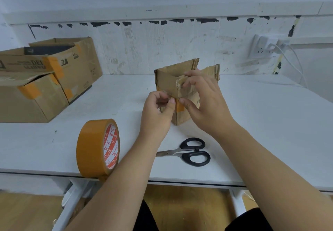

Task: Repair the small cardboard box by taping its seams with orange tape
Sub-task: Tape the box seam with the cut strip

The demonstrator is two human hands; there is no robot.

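Observation:
The small cardboard box point(169, 83) stands upright in the middle of the white table, its top flaps raised. A strip of orange tape point(179, 105) wraps its near vertical corner. My left hand point(156, 115) presses its thumb against the tape on the box's left face. My right hand point(203, 101) rests on the box's right face, fingers spread, index finger on the tape's edge and other fingers at the top flap. The orange tape roll point(95, 149) stands on its edge at the table's front left. Black-handled scissors point(191, 152) lie shut between my forearms.
Two larger cardboard boxes point(45, 79) patched with orange tape sit at the table's left. A wall socket point(263, 47) with a white plug and cable is at the back right. The table's front edge point(180, 181) runs just under the tape roll.

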